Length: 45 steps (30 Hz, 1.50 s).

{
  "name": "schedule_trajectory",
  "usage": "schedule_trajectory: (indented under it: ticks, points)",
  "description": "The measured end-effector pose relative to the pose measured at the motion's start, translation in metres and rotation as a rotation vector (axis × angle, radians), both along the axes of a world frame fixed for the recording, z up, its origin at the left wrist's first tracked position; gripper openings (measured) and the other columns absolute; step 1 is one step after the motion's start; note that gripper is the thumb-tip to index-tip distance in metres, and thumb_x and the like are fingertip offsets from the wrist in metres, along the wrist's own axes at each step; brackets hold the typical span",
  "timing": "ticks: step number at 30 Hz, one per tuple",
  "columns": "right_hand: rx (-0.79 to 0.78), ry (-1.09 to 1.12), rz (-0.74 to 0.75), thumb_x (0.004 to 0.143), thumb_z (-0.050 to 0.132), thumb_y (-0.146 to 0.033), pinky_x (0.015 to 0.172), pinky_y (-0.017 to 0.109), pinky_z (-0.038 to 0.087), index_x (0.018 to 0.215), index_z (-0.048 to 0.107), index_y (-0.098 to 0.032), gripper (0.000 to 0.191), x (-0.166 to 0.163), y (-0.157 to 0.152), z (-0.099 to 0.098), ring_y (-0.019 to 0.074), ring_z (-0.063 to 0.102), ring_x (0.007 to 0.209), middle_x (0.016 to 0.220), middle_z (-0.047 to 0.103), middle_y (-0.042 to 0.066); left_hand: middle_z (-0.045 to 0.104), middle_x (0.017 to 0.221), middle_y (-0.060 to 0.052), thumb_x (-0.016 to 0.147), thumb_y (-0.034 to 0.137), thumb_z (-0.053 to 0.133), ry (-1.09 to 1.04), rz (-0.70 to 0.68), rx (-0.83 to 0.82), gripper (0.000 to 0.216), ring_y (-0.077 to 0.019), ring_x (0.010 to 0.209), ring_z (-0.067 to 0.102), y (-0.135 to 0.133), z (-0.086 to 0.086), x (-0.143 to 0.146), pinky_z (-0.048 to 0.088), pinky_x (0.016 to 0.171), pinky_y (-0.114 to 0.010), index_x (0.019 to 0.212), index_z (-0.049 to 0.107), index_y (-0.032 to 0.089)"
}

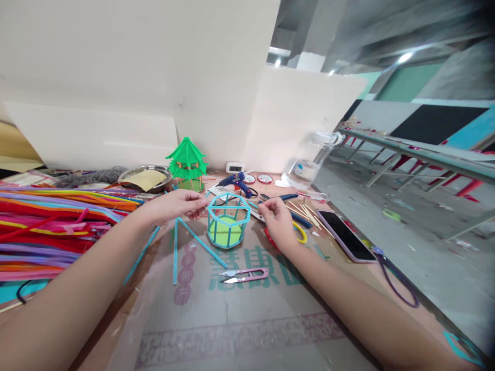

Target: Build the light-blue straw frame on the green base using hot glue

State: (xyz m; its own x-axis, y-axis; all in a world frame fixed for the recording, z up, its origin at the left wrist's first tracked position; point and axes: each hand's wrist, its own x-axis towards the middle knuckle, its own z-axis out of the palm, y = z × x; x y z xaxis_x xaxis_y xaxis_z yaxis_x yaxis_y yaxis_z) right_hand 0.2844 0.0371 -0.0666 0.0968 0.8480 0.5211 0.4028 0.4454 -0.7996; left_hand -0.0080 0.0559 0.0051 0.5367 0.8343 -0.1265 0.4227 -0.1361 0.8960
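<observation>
A small hexagonal frame [227, 220] of light blue pipe cleaners stands on the table with a green disc inside its base. My left hand [176, 204] pinches the frame's upper left rim, fingers closed. My right hand [278, 219] hovers just right of the frame, with its fingers pinched together near the top rim; what they hold is too small to see. Loose blue pipe cleaners [201, 242] lie below the left hand. Pink thread snips [244, 275] lie in front of the frame.
A heap of coloured pipe cleaners [50, 226] fills the left. A green pagoda model [187, 165], metal bowl [146, 178], blue glue gun [236, 182], wooden sticks [307, 212], phone [346, 235], plastic jar [311, 162] and yellow and red rings [299, 233] stand around. The table edge runs along the right.
</observation>
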Motion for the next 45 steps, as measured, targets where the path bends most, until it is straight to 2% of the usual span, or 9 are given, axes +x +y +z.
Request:
schedule_trajectory:
  ticks: [3, 11, 15, 19, 23, 27, 31, 37, 45]
  points:
    - [-0.093, 0.117, 0.014, 0.088, 0.059, -0.042, 0.065, 0.031, 0.046, 0.076, 0.052, -0.022, 0.024, 0.003, 0.004, 0.002, 0.0166, 0.057, 0.064, 0.066, 0.062, 0.000, 0.064, 0.077, -0.001, 0.080, 0.061, 0.061, 0.014, 0.031, 0.018, 0.044, -0.0128, 0.067, 0.053, -0.001, 0.004, -0.001, 0.045, 0.065, -0.023, 0.081, 0.064, 0.017]
    - [-0.110, 0.157, 0.083, 0.085, 0.060, -0.034, 0.071, 0.032, 0.049, 0.082, 0.056, -0.021, 0.015, 0.000, 0.006, 0.001, 0.0179, 0.063, 0.071, 0.073, 0.067, 0.001, 0.067, 0.081, -0.002, 0.080, 0.059, 0.061, 0.027, 0.054, 0.025, 0.041, -0.0137, 0.068, 0.054, -0.002, 0.008, -0.003, 0.044, 0.065, -0.022, 0.083, 0.067, 0.018]
    - [-0.061, 0.014, 0.090, 0.088, 0.059, -0.035, 0.076, 0.033, 0.048, 0.082, 0.058, -0.021, 0.015, -0.002, -0.002, 0.004, 0.0187, 0.064, 0.075, 0.076, 0.068, 0.001, 0.065, 0.081, -0.002, 0.081, 0.061, 0.060, 0.014, 0.010, -0.002, 0.043, -0.0133, 0.066, 0.054, -0.003, 0.004, -0.001, 0.045, 0.062, -0.022, 0.084, 0.066, 0.018]
    - [0.007, -0.228, 0.130, 0.096, 0.047, -0.038, 0.074, 0.032, 0.048, 0.075, 0.063, -0.021, 0.032, -0.002, -0.009, 0.007, 0.0190, 0.062, 0.074, 0.075, 0.068, 0.003, 0.065, 0.080, -0.003, 0.080, 0.063, 0.060, 0.058, -0.007, 0.032, 0.045, -0.0154, 0.069, 0.058, -0.002, 0.001, 0.001, 0.048, 0.064, -0.024, 0.082, 0.066, 0.018]
    - [0.041, -0.270, 0.174, 0.098, 0.044, -0.038, 0.077, 0.033, 0.050, 0.076, 0.064, -0.021, 0.034, -0.002, -0.009, 0.006, 0.0198, 0.064, 0.077, 0.080, 0.069, 0.004, 0.065, 0.077, -0.002, 0.080, 0.063, 0.060, 0.056, -0.005, 0.029, 0.045, -0.0155, 0.068, 0.058, -0.001, 0.000, 0.002, 0.048, 0.065, -0.025, 0.080, 0.066, 0.018]
    - [0.056, -0.233, 0.165, 0.096, 0.049, -0.033, 0.081, 0.035, 0.052, 0.098, 0.065, -0.022, 0.019, -0.003, -0.008, 0.002, 0.0203, 0.066, 0.083, 0.087, 0.070, 0.003, 0.065, 0.076, -0.001, 0.079, 0.061, 0.063, 0.022, 0.009, -0.002, 0.043, -0.0146, 0.067, 0.059, -0.002, -0.002, 0.005, 0.049, 0.067, -0.025, 0.078, 0.065, 0.018]
    - [0.153, -0.219, 0.154, 0.095, 0.050, -0.025, 0.091, 0.039, 0.051, 0.132, 0.054, -0.026, 0.036, -0.004, -0.010, 0.001, 0.0206, 0.065, 0.093, 0.103, 0.069, 0.005, 0.065, 0.075, 0.000, 0.081, 0.057, 0.063, 0.008, 0.015, -0.011, 0.038, -0.0136, 0.067, 0.059, -0.002, -0.002, 0.006, 0.048, 0.067, -0.024, 0.079, 0.064, 0.018]
    - [0.318, -0.328, 0.295, 0.097, 0.046, -0.015, 0.099, 0.044, 0.048, 0.127, 0.056, -0.031, 0.036, -0.005, -0.014, 0.006, 0.0224, 0.058, 0.113, 0.120, 0.061, 0.008, 0.065, 0.074, 0.000, 0.082, 0.055, 0.063, 0.012, 0.016, -0.006, 0.038, -0.0132, 0.067, 0.060, -0.003, 0.001, 0.007, 0.048, 0.067, -0.024, 0.078, 0.064, 0.017]
    - [0.339, -0.287, 0.279, 0.096, 0.049, -0.013, 0.094, 0.042, 0.049, 0.116, 0.059, -0.027, 0.027, -0.005, -0.013, 0.004, 0.0218, 0.059, 0.106, 0.110, 0.062, 0.008, 0.066, 0.075, 0.000, 0.081, 0.056, 0.064, 0.025, 0.019, -0.019, 0.040, -0.0138, 0.068, 0.062, -0.003, 0.000, 0.006, 0.049, 0.068, -0.024, 0.080, 0.065, 0.017]
